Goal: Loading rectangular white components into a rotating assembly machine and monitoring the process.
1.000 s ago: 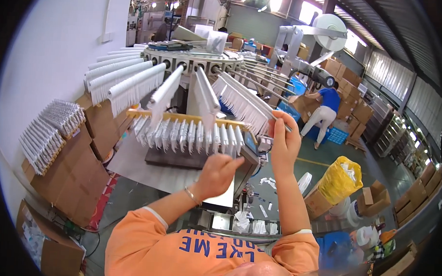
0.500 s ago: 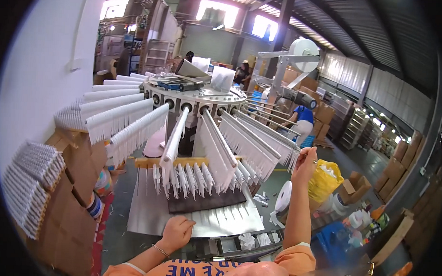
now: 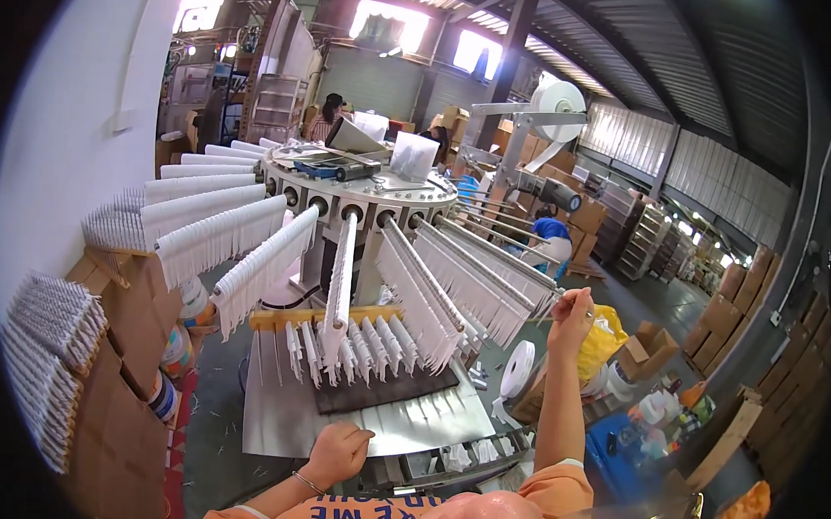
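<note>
In front of me a round metal machine (image 3: 372, 196) carries long rods that stick out like spokes. White fringed strips (image 3: 264, 259) hang from several of them. My right hand (image 3: 571, 320) is raised at the outer end of a right-hand rod (image 3: 498, 255), its fingers pinched together. What lies between them is too small to make out. Lower down, my left hand (image 3: 340, 451) is closed with the knuckles up, by the near edge of a shiny metal sheet (image 3: 277, 419). Its inner fingers are hidden. Under the rods, a wooden bar (image 3: 271, 319) holds a row of white wrapped sticks (image 3: 366, 351).
Racks of white-wrapped sticks (image 3: 41, 365) stand on cardboard boxes (image 3: 127, 387) at left. A white tape roll (image 3: 518, 369), a yellow bag (image 3: 603, 344) and an open carton (image 3: 648, 350) are at right. A metal tray (image 3: 417, 475) lies near me. A person in blue (image 3: 552, 232) bends beyond the machine.
The view has shifted slightly. The front rod's outer end now sits further right over the wooden bar. My right hand is a little lower; my left hand stays by the sheet's edge.
</note>
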